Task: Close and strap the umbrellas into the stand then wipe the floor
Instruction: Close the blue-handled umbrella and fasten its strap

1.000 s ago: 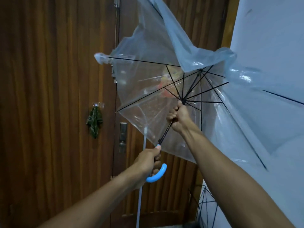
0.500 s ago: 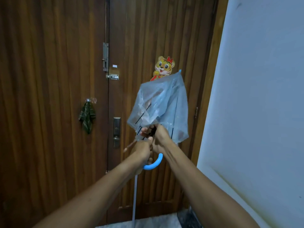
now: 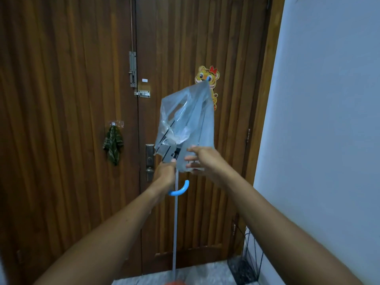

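Dark wooden door (image 3: pixel 61 120) fills the view ahead of you, with a pale wall (image 3: pixel 329 120) at 3 o'clock. Your clear umbrella (image 3: pixel 185 120) sits at the centre, its tip tilted up toward 1 o'clock across the tiger sticker (image 3: pixel 206 76). A second ago its canopy was spread wide; now it hangs collapsed in loose folds, unstrapped. Half a second ago your right hand was curled at the shaft beside the left. Now your right hand (image 3: pixel 203 159) is off the shaft, fingers straight and spread, lying against the lower folds.

Your left hand (image 3: pixel 165 173) grips the shaft just above the blue hooked handle (image 3: pixel 180 190), fingers wrapped round it. A thin pale rod (image 3: pixel 175 223) drops from that fist toward 6 o'clock to the floor (image 3: pixel 205 274); you cannot tell from here whether you hold it too.

The wire stand (image 3: pixel 250 256) has come into view at 5 o'clock, partly behind your right forearm. A green cloth (image 3: pixel 113 145) hangs on the door at 9 o'clock.
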Available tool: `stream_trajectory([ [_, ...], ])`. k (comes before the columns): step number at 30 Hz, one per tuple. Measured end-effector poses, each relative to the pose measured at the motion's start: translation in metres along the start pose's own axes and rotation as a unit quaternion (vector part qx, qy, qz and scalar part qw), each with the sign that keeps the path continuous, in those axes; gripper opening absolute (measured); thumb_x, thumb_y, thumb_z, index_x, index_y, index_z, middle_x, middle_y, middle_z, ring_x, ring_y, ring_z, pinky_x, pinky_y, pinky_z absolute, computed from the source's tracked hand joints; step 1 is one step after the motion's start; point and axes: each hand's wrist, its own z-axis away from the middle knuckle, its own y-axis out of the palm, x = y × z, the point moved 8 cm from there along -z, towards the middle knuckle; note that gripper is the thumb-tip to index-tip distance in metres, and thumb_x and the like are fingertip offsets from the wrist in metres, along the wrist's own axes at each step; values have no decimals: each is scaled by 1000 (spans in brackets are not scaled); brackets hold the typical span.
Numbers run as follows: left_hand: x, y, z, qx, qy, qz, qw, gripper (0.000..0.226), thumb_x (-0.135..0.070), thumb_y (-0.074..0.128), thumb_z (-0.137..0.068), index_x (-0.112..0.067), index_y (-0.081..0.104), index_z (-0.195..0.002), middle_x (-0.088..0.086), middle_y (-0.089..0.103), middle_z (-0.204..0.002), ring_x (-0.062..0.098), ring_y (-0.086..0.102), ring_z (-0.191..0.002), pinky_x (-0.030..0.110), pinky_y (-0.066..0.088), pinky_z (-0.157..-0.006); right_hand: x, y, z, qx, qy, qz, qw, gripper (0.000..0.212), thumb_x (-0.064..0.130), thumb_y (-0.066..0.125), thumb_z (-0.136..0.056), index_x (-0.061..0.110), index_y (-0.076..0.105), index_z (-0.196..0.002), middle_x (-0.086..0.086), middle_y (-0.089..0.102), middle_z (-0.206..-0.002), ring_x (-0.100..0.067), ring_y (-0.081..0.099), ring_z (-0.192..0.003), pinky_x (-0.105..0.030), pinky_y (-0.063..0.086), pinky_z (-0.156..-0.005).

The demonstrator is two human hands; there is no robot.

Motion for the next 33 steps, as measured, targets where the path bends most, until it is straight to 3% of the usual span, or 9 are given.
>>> stream_trajectory([
  [1, 2, -6, -2, -21, 5, -21, 1000, 49, -45, 38, -103, -4, 65, -103, 16, 66, -88, 36, 66, -84, 32, 39, -67, 14, -13, 4, -34, -38, -1, 999, 24, 25, 50, -102, 9, 67, -107, -8, 70, -96, -24, 63, -79, -33, 48, -68],
  [4, 10, -10, 3, -42, 44, -65, 996, 50, -43, 35, -105, -12, 51, -70, 4, 46, -62, 21, 46, -56, 32, 30, -59, 49, -52, 14, -147, -125, 10, 981, 36, 38, 51, -101, 9, 72, -108, -8, 72, -105, -26, 67, -98, -41, 52, -88],
  [8, 11, -3, 21, -18, 105, -43, 993, 48, -40, 37, -105, -15, 51, -67, 0, 39, -52, 17, 35, -51, 32, 26, -56, 63, -49, 11, -86, -74, -56, 992, 75, 64, 53, -93, 10, 49, -144, -4, 60, -134, -27, 57, -119, -43, 42, -101],
  [10, 4, 6, 36, 23, 145, -38, 988, 49, -39, 37, -105, -15, 48, -64, -1, 38, -52, 14, 34, -48, 31, 25, -54, 62, -37, -2, -51, -28, -105, 993, 101, 80, 60, -75, 21, 36, -153, -7, 45, -153, -37, 46, -135, -56, 39, -108],
  [13, -9, 21, 57, 78, 191, -35, 978, 48, -36, 36, -106, -18, 40, -62, -7, 33, -52, 7, 28, -44, 28, 24, -50, 55, -23, -34, -39, -6, -183, 982, 142, 87, 80, -33, 28, 33, -153, -7, 56, -142, -38, 60, -121, -64, 47, -96],
  [18, -16, 25, 64, 83, 231, -27, 969, 47, -32, 35, -107, -20, 33, -61, -9, 29, -52, 3, 25, -41, 13, 23, -43, 61, -30, -41, -111, -86, -193, 971, 103, 40, 93, -44, 13, 42, -130, -5, 68, -112, -27, 73, -94, -49, 61, -83],
  [25, -23, 30, 62, 157, 270, -185, 932, 53, -60, 44, -93, -16, 55, -66, -5, 56, -59, 15, 56, -53, 36, 48, -58, 54, -46, -46, -182, -151, -53, 970, 44, 8, 70, -80, 21, 49, -117, -1, 67, -106, -19, 67, -87, -34, 58, -71],
  [30, -92, -30, 67, -110, 416, -202, 880, 22, -42, 59, -81, -24, 57, -70, -8, 55, -54, 6, 52, -46, 20, 42, -48, 51, -48, -49, -130, -192, 44, 972, 50, 10, 70, -81, 25, 47, -122, 0, 63, -114, -20, 65, -101, -44, 58, -91],
  [33, -129, -48, 59, -188, 483, -284, 806, 40, -32, 63, -70, -26, 58, -109, -4, 62, -100, 15, 62, -92, 33, 46, -87, 49, -41, -50, -40, -217, 74, 973, 61, 15, 77, -79, 22, 47, -132, 1, 65, -119, -19, 66, -107, -39, 57, -90],
])
